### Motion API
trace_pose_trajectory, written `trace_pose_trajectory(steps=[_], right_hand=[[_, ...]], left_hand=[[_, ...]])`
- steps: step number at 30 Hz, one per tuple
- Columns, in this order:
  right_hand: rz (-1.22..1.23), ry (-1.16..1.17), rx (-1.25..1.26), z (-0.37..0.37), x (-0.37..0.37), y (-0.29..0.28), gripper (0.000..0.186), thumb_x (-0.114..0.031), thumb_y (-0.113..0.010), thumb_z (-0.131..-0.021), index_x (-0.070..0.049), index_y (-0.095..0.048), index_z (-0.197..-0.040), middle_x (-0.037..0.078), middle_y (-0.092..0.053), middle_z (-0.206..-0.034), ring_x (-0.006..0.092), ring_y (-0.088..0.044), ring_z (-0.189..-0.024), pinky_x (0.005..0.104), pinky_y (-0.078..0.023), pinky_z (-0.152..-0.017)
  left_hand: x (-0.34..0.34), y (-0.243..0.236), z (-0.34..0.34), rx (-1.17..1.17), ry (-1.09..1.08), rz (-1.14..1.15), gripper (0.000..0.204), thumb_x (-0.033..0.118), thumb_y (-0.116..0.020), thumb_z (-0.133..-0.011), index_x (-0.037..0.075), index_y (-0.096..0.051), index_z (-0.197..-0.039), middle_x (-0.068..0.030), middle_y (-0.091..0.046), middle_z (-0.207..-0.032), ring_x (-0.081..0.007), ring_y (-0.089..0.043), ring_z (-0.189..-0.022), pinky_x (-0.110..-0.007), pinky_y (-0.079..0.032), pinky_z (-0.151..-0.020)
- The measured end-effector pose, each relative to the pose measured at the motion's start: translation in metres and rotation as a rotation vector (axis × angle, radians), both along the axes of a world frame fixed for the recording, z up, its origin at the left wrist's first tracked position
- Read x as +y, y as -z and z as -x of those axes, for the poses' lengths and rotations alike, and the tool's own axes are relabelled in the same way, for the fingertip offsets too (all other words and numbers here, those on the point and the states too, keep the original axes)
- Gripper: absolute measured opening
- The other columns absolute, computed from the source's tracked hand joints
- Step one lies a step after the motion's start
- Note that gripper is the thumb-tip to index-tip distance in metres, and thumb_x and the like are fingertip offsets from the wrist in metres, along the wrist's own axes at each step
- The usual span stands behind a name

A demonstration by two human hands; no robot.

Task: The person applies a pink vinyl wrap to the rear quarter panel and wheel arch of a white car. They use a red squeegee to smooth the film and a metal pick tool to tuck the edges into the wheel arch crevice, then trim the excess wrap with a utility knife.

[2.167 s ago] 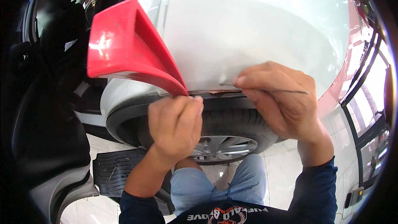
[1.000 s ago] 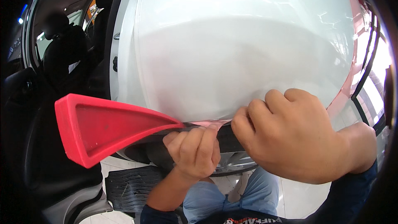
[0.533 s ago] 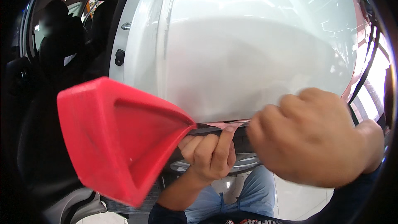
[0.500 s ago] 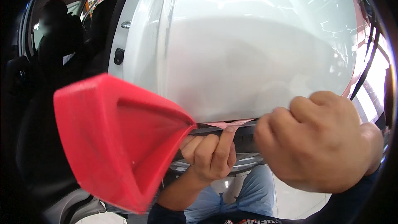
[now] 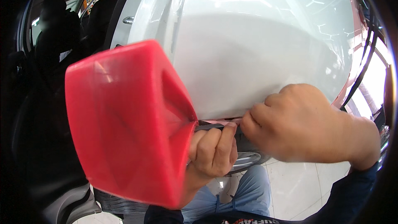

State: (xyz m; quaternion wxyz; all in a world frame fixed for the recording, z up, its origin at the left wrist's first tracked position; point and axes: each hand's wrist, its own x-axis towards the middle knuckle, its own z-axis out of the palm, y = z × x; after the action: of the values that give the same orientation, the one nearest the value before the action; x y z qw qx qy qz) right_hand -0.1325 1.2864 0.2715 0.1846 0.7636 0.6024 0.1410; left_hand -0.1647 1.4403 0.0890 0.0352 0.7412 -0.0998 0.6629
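A glossy white car body panel (image 5: 248, 58) fills the middle, and a narrow pink strip (image 5: 215, 121) shows along its lower edge. My left hand (image 5: 213, 151) is closed at that edge, fingers curled by a dark trim strip (image 5: 207, 127). One fingertip presses at the pink strip; what the fingers grip is hidden. Large and close, a red wedge-shaped plastic piece (image 5: 120, 120) tapers down to a narrow end beside the left fingers, covering part of that forearm. Whether the left hand holds it, I cannot tell. My right hand (image 5: 290, 120) is closed, its pinched fingertips beside the left ones.
To the left lies the dark car interior with seats (image 5: 58, 41) and a grey sill trim (image 5: 76, 205). A wheel (image 5: 246, 159) shows below my hands, above my blue trousers (image 5: 248, 191) and the pale tiled floor (image 5: 294, 182). Dark straps or cables (image 5: 367, 62) hang at the right.
The red piece has turned, showing more of its broad face, its bulk farther right. My right hand has moved left and slightly up, close to the left fingers. My left hand stays at the panel edge.
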Motion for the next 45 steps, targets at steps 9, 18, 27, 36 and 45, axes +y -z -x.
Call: trace_pose_trajectory(steps=[9,18,27,36,45], right_hand=[[-0.092,0.017,-0.218,0.013,0.002,0.015,0.017,-0.018,-0.072,-0.069,-0.006,-0.061,-0.073,0.002,-0.053,-0.058,0.0183,-0.060,-0.052,0.0320,-0.048,-0.047],[0.026,0.003,-0.058,0.006,0.009,-0.005,0.019,-0.020,-0.072,-0.074,-0.005,-0.061,-0.074,0.004,-0.055,-0.060,0.0185,-0.060,-0.052,0.0323,-0.048,-0.048],[-0.018,0.101,-0.013,0.021,0.023,-0.003,0.026,-0.022,-0.080,-0.072,-0.006,-0.064,-0.085,0.010,-0.061,-0.068,0.0271,-0.062,-0.057,0.0371,-0.049,-0.054],[0.115,0.100,0.061,0.014,0.026,-0.020,0.020,-0.020,-0.078,-0.069,-0.013,-0.067,-0.084,0.008,-0.063,-0.072,0.0278,-0.062,-0.058,0.0363,-0.048,-0.052],[0.025,0.124,-0.090,0.035,0.029,-0.012,0.014,-0.014,-0.077,-0.070,-0.010,-0.067,-0.079,0.004,-0.064,-0.074,0.0216,-0.066,-0.062,0.0319,-0.052,-0.054]], left_hand=[[-0.005,0.001,-0.002,-0.048,0.023,0.072,0.018,0.013,-0.067,-0.090,0.005,-0.074,-0.104,-0.0043,-0.055,-0.096,-0.0231,-0.048,-0.092,-0.034,-0.043,-0.076],[0.000,0.006,0.003,0.048,-0.007,0.013,0.029,0.024,-0.069,-0.089,0.002,-0.066,-0.106,-0.0067,-0.052,-0.097,-0.0251,-0.047,-0.091,-0.039,-0.039,-0.079],[-0.005,0.001,0.006,0.061,0.023,0.012,0.032,0.021,-0.072,-0.085,-0.001,-0.066,-0.107,-0.0108,-0.057,-0.102,-0.0267,-0.047,-0.091,-0.038,-0.038,-0.077],[-0.009,-0.001,0.002,-0.007,0.081,0.072,0.037,0.027,-0.073,-0.088,-0.005,-0.065,-0.104,-0.0151,-0.060,-0.105,-0.0271,-0.050,-0.090,-0.038,-0.040,-0.078],[-0.016,0.012,0.006,0.132,0.259,0.276,0.029,0.010,-0.060,-0.090,0.004,-0.071,-0.116,-0.0188,-0.064,-0.122,-0.0382,-0.053,-0.120,-0.058,-0.038,-0.104]])
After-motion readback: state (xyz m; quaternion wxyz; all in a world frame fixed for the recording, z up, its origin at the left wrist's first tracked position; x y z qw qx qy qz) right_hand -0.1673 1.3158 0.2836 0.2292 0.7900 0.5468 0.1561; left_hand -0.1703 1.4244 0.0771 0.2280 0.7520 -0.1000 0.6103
